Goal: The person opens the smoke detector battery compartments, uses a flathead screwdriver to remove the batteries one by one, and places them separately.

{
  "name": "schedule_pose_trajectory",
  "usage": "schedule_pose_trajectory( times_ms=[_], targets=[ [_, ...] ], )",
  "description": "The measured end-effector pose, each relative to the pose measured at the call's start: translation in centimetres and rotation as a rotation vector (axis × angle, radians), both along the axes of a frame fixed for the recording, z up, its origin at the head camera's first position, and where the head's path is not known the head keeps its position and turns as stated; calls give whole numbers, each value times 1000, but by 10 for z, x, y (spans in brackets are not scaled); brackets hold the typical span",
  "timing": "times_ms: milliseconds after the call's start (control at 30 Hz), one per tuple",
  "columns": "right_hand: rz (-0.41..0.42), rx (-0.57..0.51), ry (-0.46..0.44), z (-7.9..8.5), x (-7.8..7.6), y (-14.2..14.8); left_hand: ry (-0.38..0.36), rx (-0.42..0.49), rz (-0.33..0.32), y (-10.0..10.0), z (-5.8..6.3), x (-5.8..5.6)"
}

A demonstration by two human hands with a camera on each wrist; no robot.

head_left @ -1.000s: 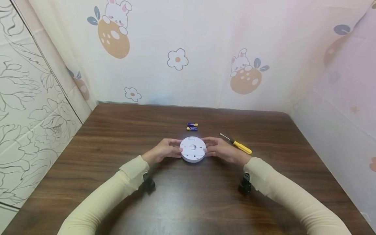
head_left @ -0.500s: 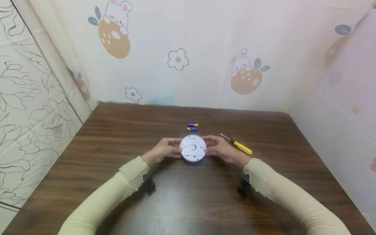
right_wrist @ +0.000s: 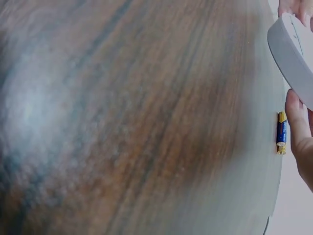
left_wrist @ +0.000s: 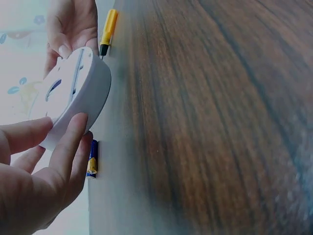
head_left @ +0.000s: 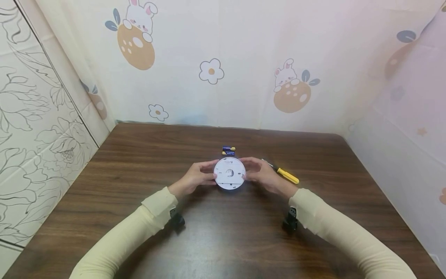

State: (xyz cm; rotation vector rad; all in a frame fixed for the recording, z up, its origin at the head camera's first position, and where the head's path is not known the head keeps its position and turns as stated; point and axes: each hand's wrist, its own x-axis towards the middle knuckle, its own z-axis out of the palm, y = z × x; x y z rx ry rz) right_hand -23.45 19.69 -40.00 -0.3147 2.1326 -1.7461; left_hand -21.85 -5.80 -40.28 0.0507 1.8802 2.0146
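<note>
A round white smoke detector (head_left: 230,180) is held up between both hands, its slotted back face tilted toward the head camera. On its left rim the left hand (head_left: 193,179) grips with thumb in front and fingers along the side wall. Opposite, the right hand (head_left: 263,176) holds the right rim in the same way. The left wrist view shows the smoke detector (left_wrist: 90,93) on edge, with a round opening in its back and clear of the table. In the right wrist view only part of its side wall (right_wrist: 288,51) shows.
Two blue and yellow batteries (head_left: 228,151) lie side by side just beyond the smoke detector. A screwdriver with a yellow handle (head_left: 287,175) lies right of the right hand, its tip partly behind that hand. All are on a dark wooden table (head_left: 223,232), backed by a printed curtain (head_left: 244,46).
Both hands have raised the smoke detector slightly and tipped its far edge up, so its back face shows more fully. The batteries and screwdriver have stayed put.
</note>
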Motion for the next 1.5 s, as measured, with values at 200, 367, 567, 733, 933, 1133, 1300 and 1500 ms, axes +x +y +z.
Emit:
schedule_pose_trajectory(
  times_ms=[200, 367, 567, 733, 933, 1133, 1300, 1500],
  targets=[
    [13, 31, 121, 1, 0, 0, 23, -5, 19, 2, 2, 2],
    [10, 40, 172, 0, -2, -1, 30, 18, 50, 3, 3, 3],
    [-24, 63, 219, -1, -1, -2, 23, 62, 80, 3, 6, 1],
    [-17, 45, 294, 0, -1, -4, 11, 107, 95, 5, 9, 1],
    [-19, 46, 323, 14, 9, -8, -6, 150, 104, 9, 12, 2],
    [22, 96, 430, 28, 23, -12, -58, 100, 96, 11, 12, 1],
    [69, 100, 515, 28, 25, -14, -81, 84, 81, 9, 11, 1],
    [99, 57, 588, 27, 26, -15, -97, 87, 80, 8, 10, 1]
  ],
)
